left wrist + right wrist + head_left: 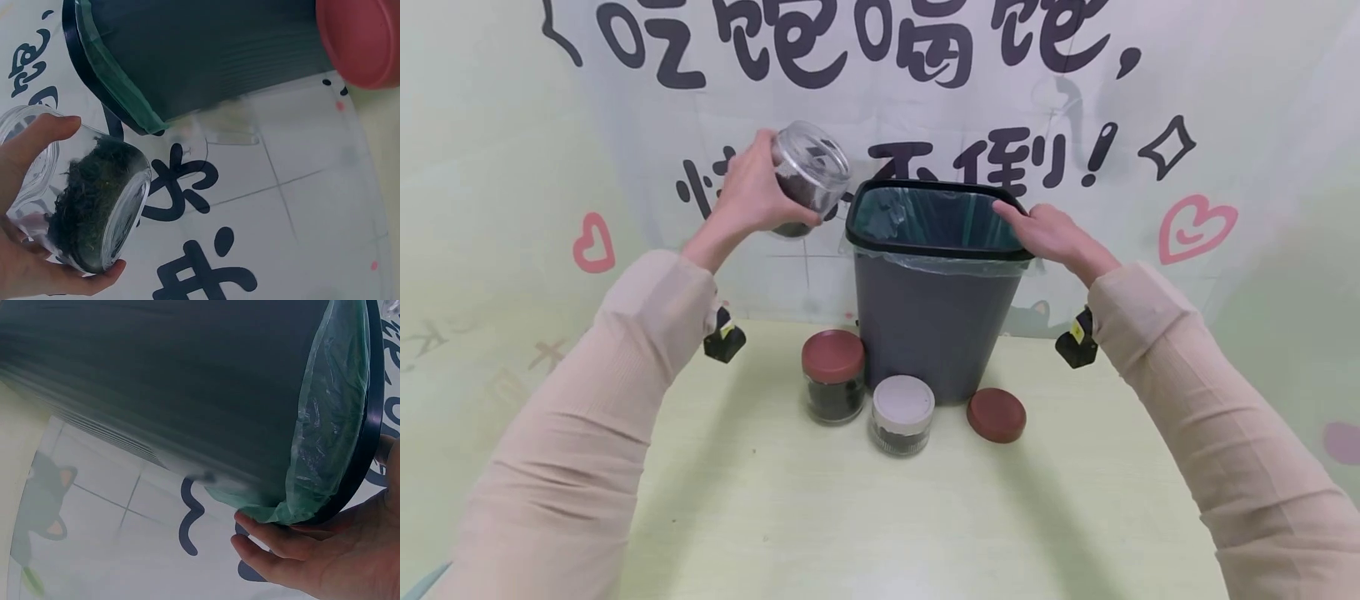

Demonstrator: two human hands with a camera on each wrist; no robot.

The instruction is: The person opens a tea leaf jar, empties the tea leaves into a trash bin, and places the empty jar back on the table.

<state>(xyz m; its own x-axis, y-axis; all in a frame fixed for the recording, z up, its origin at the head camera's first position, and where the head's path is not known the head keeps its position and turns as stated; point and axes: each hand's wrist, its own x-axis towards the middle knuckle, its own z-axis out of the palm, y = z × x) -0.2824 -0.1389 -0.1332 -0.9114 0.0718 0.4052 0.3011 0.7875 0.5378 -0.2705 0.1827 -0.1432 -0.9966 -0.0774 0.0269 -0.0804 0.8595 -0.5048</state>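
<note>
My left hand (752, 187) grips a clear glass jar (103, 194) with no lid on it, thumb on one side and fingers round the other. The jar tilts, its mouth up and toward the right, just left of the trash can's rim. Dark, shredded dried leaves (87, 200) lie inside against its lower wall. The grey trash can (928, 321) has a black rim and a thin green liner bag (328, 419) folded over it. At the rim's right corner my right hand (1056, 233) holds on, thumb over the top and fingers underneath outside.
In front of the can stand a red-lidded jar (833, 358) and a white-lidded jar (902, 408), both with dark contents. A loose red lid (996, 415) lies to their right on the pale table (880, 517). Behind is a printed wall cover (1150, 92).
</note>
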